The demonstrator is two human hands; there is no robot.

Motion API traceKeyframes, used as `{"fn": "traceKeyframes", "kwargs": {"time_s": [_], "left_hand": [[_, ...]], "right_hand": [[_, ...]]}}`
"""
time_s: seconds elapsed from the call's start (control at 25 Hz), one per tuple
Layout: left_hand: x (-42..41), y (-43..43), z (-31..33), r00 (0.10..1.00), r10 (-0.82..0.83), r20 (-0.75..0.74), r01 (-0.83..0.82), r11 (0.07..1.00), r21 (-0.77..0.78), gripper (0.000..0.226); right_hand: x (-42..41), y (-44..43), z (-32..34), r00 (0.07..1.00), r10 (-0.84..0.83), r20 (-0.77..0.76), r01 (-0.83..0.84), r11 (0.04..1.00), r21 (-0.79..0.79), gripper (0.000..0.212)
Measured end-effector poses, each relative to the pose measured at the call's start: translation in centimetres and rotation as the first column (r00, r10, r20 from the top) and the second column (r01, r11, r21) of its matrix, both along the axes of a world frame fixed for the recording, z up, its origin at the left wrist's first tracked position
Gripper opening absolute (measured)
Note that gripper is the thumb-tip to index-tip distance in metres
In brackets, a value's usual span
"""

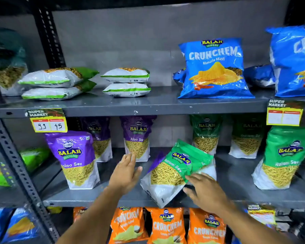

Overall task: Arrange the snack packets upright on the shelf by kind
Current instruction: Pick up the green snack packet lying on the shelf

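On the middle shelf (236, 199) a green Ratlami Sev packet (174, 171) lies tilted, its top to the upper right, its lower corner over the shelf's front edge. A purple packet (156, 161) shows partly from behind it. My right hand (206, 191) touches the green packet's lower right edge with fingers spread, not closed around it. Just left of that packet my left hand (126, 171) is open and holds nothing. Purple Aloo Sev packets (76, 159) stand upright on the left, green Ratlami Sev packets (282, 159) on the right.
The upper shelf (148, 104) holds flat stacked green-and-white packets (56, 83) and blue Crunchem bags (213, 69). Orange Crunchem bags (167, 226) fill the shelf below. Price tags (48, 120) hang from the shelf edges. A perforated metal upright (19, 171) stands at the left.
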State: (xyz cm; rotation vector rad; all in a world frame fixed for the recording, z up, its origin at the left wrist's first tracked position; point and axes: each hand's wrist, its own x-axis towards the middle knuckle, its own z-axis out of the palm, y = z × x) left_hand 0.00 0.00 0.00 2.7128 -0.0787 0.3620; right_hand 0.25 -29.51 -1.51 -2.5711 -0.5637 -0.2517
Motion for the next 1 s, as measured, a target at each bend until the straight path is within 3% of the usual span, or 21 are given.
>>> {"fn": "traceKeyframes", "kwargs": {"time_s": [0.04,0.12,0.2,0.24,0.28,0.32,0.52,0.64,0.76,0.84,1.0], "left_hand": [[0.5,-0.7,-0.1,0.998,0.020,-0.065,-0.033,0.979,-0.200,0.067],[0.6,-2.3,-0.5,0.988,0.054,-0.142,-0.098,0.942,-0.321,0.065],[0.2,-3.3,-0.7,0.984,-0.014,-0.175,-0.077,0.861,-0.503,0.057],[3.0,-3.9,-2.3,0.954,-0.017,-0.299,-0.155,0.826,-0.542,0.051],[7.2,-4.0,-5.7,0.939,-0.028,-0.343,-0.186,0.799,-0.572,0.046],[7.0,-3.8,-5.3,0.937,-0.028,-0.349,-0.196,0.786,-0.586,0.043],[6.4,-3.0,-5.3,0.956,-0.055,-0.287,-0.098,0.865,-0.492,0.037],[6.5,-2.3,-4.7,0.934,-0.113,-0.339,-0.137,0.762,-0.633,0.022],[5.3,-1.9,-4.3,0.907,-0.176,-0.383,-0.219,0.581,-0.784,0.006],[4.3,-1.7,-4.2,0.876,-0.256,-0.409,-0.267,0.450,-0.852,0.015],[2.1,-3.7,-3.4,0.842,-0.400,-0.361,-0.223,0.350,-0.910,0.020]], "right_hand": [[-0.6,1.3,-0.7,0.990,-0.053,-0.128,0.076,0.981,0.178,0.042],[-1.8,3.7,-2.5,0.952,-0.132,-0.277,0.238,0.886,0.398,0.035],[-3.0,5.2,-3.1,0.887,-0.155,-0.436,0.413,0.690,0.595,0.029],[-0.5,5.8,-5.2,0.831,-0.123,-0.543,0.501,0.591,0.633,0.026],[3.3,6.1,-8.4,0.781,-0.088,-0.618,0.563,0.526,0.637,0.027],[3.1,6.4,-7.6,0.756,-0.071,-0.650,0.598,0.479,0.643,0.028],[2.2,6.8,-7.9,0.745,-0.032,-0.666,0.619,0.406,0.673,0.024],[2.3,7.3,-8.3,0.716,0.020,-0.698,0.661,0.302,0.687,0.021],[2.0,6.7,-7.9,0.655,0.071,-0.752,0.719,0.248,0.649,0.017],[1.6,6.0,-7.2,0.639,0.094,-0.763,0.733,0.226,0.642,0.012],[0.2,3.8,-5.6,0.721,0.031,-0.693,0.679,0.170,0.714,0.018]]}}
